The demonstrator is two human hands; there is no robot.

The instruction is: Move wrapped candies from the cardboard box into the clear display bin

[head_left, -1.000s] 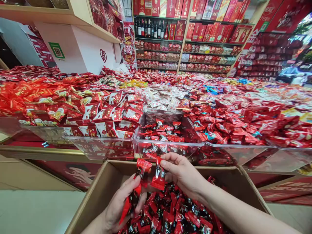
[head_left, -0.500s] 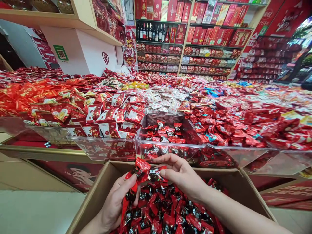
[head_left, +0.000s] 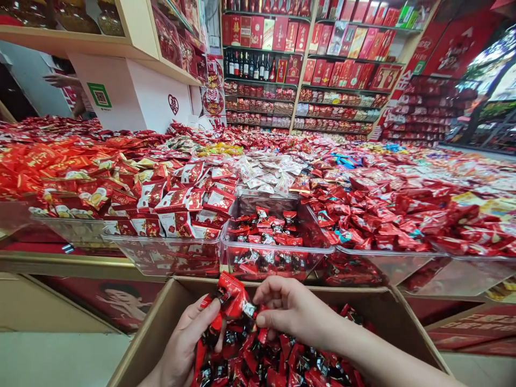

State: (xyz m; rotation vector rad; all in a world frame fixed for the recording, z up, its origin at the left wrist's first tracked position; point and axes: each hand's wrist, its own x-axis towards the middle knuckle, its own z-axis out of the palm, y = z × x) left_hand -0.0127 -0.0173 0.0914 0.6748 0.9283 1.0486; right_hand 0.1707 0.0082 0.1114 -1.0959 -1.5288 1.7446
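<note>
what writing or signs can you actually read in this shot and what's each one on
No text reads clearly enough to quote.
Green QR sign on the white pillar: code only, words blurred.
Red double-happiness emblem on the same pillar: a symbol.
Candy wrappers in both hands, boxes on the shelves: print too small.

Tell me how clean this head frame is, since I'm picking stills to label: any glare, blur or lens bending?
Head view: the doorway at upper right is washed out by daylight; shelf uprights lean and the bin row bows, a wide-lens bend; the clear bin front reflects wrappers; candies pinched between the left hand and right hand look sharp.
</note>
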